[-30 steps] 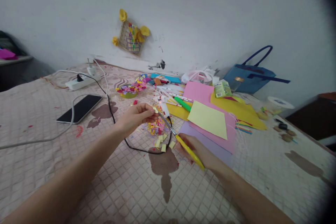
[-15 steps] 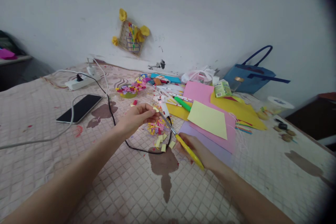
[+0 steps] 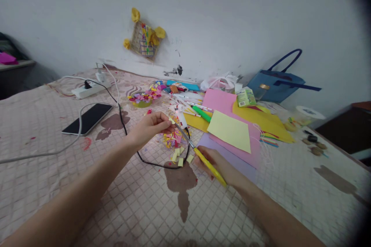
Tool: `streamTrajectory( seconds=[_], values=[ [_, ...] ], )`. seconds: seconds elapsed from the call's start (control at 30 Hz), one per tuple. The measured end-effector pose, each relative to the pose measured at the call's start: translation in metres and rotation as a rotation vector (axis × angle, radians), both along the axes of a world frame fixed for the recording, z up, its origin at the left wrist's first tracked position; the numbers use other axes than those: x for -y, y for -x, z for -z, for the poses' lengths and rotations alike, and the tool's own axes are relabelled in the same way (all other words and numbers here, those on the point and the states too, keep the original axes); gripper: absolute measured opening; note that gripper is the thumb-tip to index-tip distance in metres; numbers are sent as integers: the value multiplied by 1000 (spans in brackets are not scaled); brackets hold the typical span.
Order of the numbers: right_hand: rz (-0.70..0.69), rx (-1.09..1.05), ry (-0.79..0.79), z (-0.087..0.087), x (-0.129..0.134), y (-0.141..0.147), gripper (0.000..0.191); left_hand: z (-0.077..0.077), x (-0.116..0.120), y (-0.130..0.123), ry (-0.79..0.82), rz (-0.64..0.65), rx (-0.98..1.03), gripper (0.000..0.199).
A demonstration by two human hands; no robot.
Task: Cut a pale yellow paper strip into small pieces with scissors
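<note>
Left hand (image 3: 150, 126) pinches a yellow paper scrap (image 3: 172, 121); right hand (image 3: 218, 159) grips scissors (image 3: 209, 165); green dish (image 3: 142, 104) lies heaped with paper cutouts (image 3: 145, 97).

Left hand (image 3: 152, 126) pinches pale-yellow paper piece (image 3: 172, 121); right hand (image 3: 218, 159) holds yellow-handled scissors (image 3: 204, 160), tips beside the piece. Nearer: loose pale-yellow squares (image 3: 181, 162). Left: dark-screened device (image 3: 92, 116). Far right: blue bag (image 3: 282, 90).

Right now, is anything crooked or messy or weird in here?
Yes. The flowered wall hanging looks tilted instead of straight. Black smudges dirty the pale wall. Colored paper scraps lie loose on the patterned cloth near the scissors, which looks messy.
</note>
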State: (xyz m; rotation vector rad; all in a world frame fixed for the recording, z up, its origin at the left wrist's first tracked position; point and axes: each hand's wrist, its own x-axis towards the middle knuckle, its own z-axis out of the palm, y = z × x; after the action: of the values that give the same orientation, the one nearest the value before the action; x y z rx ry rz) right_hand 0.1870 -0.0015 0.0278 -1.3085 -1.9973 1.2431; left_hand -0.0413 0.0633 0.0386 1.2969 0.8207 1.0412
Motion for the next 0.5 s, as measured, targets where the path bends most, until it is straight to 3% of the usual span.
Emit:
streamTrajectory(
  seconds=[0.5],
  values=[
    [5, 5, 13, -2, 1, 3, 27, -2, 2, -3, 52, -19, 57, 18]
  ],
)
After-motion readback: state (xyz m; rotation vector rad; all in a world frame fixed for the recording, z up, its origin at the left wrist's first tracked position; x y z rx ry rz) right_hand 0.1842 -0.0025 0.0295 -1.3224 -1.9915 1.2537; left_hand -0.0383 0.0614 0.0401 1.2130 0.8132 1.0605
